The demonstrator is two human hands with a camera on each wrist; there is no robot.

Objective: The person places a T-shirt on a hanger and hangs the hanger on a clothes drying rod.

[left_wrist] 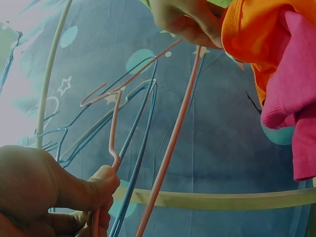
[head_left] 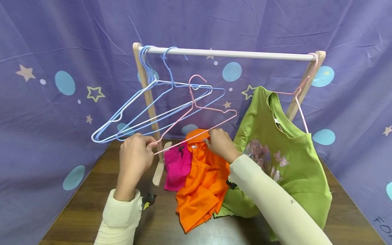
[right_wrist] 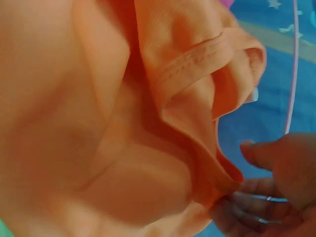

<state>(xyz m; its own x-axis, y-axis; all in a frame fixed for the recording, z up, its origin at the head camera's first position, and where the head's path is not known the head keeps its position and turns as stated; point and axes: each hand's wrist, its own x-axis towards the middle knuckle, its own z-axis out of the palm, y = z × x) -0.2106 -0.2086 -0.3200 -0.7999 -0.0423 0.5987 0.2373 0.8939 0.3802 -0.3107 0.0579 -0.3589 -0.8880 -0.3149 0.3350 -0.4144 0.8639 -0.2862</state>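
"Head view?"

"A left hand (head_left: 136,151) grips the left end of a pink hanger (head_left: 193,105), tilted with its right end higher, off the rack (head_left: 226,53) and on its near side. A right hand (head_left: 221,143) is at the collar of an orange top (head_left: 203,190), which spreads over the table (head_left: 87,204) below, between a magenta top (head_left: 178,166) to the left and a green top (head_left: 294,153) to the right."

"And on the rack?"

"Blue and white hangers (head_left: 150,73) crowd its left end. At its right end, a second pink hanger (head_left: 297,91) bears the green top."

"Left wrist view?"

"Left thumb and fingers pinch the pink hanger just beside the notch in its shoulder. The bar runs up to the right hand, with the orange top just beside it and the magenta top against that."

"Right wrist view?"

"Right fingertips meet the orange top's edge, the thumb held apart from them. Whether the fingers grip the cloth cannot be told. The pink hanger's bar passes near the hand."
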